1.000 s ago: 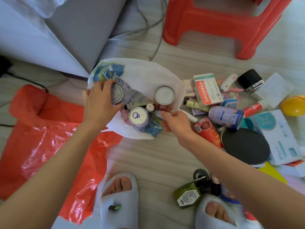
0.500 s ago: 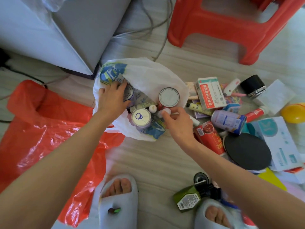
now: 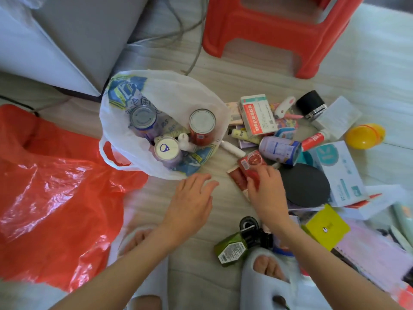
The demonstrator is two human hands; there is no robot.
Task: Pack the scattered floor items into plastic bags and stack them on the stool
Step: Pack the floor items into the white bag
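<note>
Both our hands have left the white bag (image 3: 178,95), which sits open holding three cans: our right hand (image 3: 266,189) now grips a red packet (image 3: 251,166) from the floor pile; our left hand (image 3: 192,198) hovers, fingers loose.

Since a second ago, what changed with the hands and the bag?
Both hands left the white bag. The left hand now hovers open over the floor; the right hand moved right and grips the red can in the pile. The three cans stay upright in the bag; the red bag is unmoved.
</note>
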